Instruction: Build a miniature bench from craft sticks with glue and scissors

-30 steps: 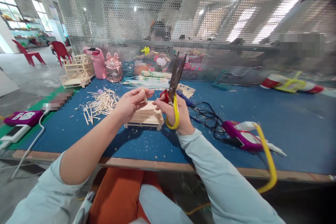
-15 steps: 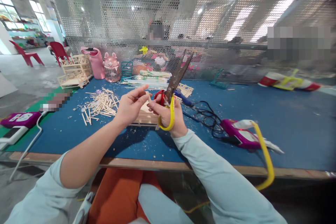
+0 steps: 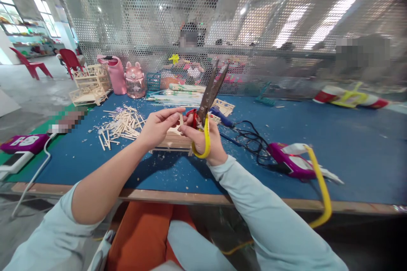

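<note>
Both my hands meet above the blue table in the middle of the head view. The fingertips of my left hand (image 3: 155,129) pinch a short wooden stick (image 3: 181,118), which stands nearly upright. My right hand (image 3: 213,146) is closed around scissors (image 3: 211,97) with red and yellow handles; their dark blades point up and away, slightly apart. Its thumb and fingertips also touch the stick's lower end. Below the hands lies a layered block of thin wooden pieces (image 3: 174,142), partly hidden. Left of it spreads a loose pile of wooden sticks (image 3: 125,125).
A pink bottle (image 3: 117,77), a clear pink jar (image 3: 135,84) and small wooden frames (image 3: 90,87) stand at the back left. Clear bags of sticks (image 3: 178,98) lie behind my hands. To the right are a blue-handled tool (image 3: 222,117), black cable and a purple power strip (image 3: 291,161).
The stick has turned more upright between my fingertips, and my left fingers have straightened over it. The scissors have tilted slightly to the left.
</note>
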The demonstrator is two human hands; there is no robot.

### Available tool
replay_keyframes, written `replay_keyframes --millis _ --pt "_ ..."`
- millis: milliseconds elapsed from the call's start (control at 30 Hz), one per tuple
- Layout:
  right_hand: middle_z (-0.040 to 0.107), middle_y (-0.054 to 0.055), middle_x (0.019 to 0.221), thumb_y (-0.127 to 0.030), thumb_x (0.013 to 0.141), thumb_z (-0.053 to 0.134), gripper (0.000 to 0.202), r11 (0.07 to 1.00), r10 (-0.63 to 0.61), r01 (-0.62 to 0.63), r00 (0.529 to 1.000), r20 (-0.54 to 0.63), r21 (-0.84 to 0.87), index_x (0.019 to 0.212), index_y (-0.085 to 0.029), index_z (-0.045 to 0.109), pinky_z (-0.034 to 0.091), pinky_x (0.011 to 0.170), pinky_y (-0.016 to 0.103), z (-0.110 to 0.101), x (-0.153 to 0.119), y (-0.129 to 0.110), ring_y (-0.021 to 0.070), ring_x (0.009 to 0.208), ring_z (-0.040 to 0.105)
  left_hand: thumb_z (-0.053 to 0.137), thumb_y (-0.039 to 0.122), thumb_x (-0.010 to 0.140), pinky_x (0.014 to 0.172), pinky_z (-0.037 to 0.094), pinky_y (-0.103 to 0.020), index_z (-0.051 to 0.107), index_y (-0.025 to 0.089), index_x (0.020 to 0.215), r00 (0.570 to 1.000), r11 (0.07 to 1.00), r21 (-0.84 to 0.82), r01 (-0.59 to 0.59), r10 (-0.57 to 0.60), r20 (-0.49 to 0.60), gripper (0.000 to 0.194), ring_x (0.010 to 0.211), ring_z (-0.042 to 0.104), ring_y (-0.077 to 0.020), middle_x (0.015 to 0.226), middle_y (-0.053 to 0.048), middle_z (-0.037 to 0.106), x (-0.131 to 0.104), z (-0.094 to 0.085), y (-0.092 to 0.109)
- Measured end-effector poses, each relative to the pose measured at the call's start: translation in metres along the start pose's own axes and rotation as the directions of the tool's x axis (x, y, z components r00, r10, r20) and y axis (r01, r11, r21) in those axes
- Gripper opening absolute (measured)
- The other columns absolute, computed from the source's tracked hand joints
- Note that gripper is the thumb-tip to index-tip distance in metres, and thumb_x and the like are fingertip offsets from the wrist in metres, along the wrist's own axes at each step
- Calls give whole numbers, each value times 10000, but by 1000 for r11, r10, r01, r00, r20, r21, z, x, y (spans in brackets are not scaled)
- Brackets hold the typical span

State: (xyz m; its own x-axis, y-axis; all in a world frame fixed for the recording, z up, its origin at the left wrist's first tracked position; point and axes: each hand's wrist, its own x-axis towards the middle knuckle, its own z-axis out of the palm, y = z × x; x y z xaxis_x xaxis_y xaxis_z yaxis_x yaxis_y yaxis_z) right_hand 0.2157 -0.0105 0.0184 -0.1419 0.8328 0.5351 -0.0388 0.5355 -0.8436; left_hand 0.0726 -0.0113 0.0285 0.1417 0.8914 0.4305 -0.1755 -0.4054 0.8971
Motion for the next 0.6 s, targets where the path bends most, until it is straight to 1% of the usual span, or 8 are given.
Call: replay_keyframes --millis 67,100,200,267,367,467,600 --pt "551 -45 626 -243 665 673 179 1000 -4 4 1000 20 -14 676 -203 498 467 604 288 -2 0 1 116 581 534 695 368 713 760 493 -293 711 196 960 999 993 -109 36 -35 14 301 698 627 -114 821 -33 730 1 0 -1" --pt "553 -44 625 -244 669 672 175 1000 -9 10 1000 29 -16 676 -203 502 466 609 290 -3 0 1 118 588 535 712 372 695 762 492 -297 713 194 949 999 990 -134 50 -49 13 310 697 626 -114 816 -34 729 1 0 -2" --pt "548 -41 616 -246 678 669 181 999 -23 24 999 34 -21 653 -201 496 462 617 287 -4 1 1 120 600 535 741 365 665 779 488 -305 722 179 909 997 989 -130 72 -74 -6 308 715 629 -121 819 -41 728 2 1 -2" --pt "542 -41 621 -252 676 667 189 999 -24 24 999 28 -22 650 -200 487 462 623 287 -4 1 0 118 599 534 752 362 652 781 481 -304 716 184 936 998 985 -157 67 -69 -12 337 718 627 -121 809 -33 727 1 3 -2" --pt "526 -47 628 -254 657 671 196 999 -19 18 1000 -12 -29 684 -200 485 454 613 280 -3 1 -1 109 579 516 776 360 619 773 468 -305 702 192 985 996 973 -219 79 -86 -21 409 709 614 -119 787 -19 720 1 5 -4" --pt "526 -43 636 -257 652 675 199 998 -27 25 999 -35 -54 705 -196 493 440 600 272 -4 1 0 108 578 503 773 371 618 804 453 -319 731 172 891 993 979 -179 102 -110 -34 340 724 604 -126 795 -28 722 0 6 -4" --pt "514 -31 657 -271 678 662 177 990 -64 63 998 -4 -126 694 -197 502 437 617 271 -6 0 3 118 620 499 766 391 620 832 449 -331 745 173 813 994 993 -77 90 -94 -50 292 754 607 -146 788 -29 725 -3 8 3"
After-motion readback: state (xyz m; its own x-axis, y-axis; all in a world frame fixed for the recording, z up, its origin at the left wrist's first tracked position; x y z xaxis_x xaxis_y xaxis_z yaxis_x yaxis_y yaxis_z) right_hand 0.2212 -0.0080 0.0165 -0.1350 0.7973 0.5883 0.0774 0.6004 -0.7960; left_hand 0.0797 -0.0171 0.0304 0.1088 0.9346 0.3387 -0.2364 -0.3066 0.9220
